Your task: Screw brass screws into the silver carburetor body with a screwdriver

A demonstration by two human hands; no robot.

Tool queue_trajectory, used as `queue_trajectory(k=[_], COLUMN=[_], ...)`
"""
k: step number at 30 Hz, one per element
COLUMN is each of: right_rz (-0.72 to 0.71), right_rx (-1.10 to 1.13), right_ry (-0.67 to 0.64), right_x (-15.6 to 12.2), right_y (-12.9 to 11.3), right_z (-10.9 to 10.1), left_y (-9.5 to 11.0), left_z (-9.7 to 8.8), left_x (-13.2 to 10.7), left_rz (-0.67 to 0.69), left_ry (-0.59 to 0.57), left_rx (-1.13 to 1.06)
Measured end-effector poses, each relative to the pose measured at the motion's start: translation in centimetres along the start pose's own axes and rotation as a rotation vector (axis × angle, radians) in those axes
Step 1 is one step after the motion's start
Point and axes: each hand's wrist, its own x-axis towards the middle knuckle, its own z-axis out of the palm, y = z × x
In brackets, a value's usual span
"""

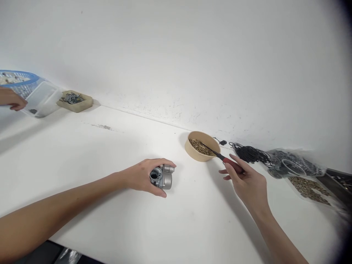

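My left hand (143, 175) is closed around a grey cast-metal carburetor body (162, 177) that rests on the white table (110, 205). My right hand (247, 179) grips the red handle of a screwdriver (224, 159). Its dark shaft reaches into a tan paper bowl (202, 146) filled with small brass screws. The bowl stands near the wall, between my two hands and a little farther back.
Black rubber rings (249, 153) and clear bags of parts (295, 167) lie at the right by the wall. At the far left stand a small tan tray of parts (74, 101), a clear box (42, 99) and a blue basket (19, 79), with another person's hand (11, 99) beside them.
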Motion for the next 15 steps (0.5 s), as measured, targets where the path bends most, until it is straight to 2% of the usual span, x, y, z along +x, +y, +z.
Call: queue_trajectory(k=[9, 15], right_rz=[-0.085, -0.163], right_rx=[-0.002, 0.095], right_ry=[0.036, 0.011], right_x=[-0.41, -0.67], right_y=[-0.19, -0.21], right_z=[-0.05, 0.48], left_y=[-0.02, 0.34], left_z=[-0.02, -0.07], left_x=[0.00, 0.03], left_rz=[-0.023, -0.022], left_ry=[-0.003, -0.005], left_rx=[-0.001, -0.018])
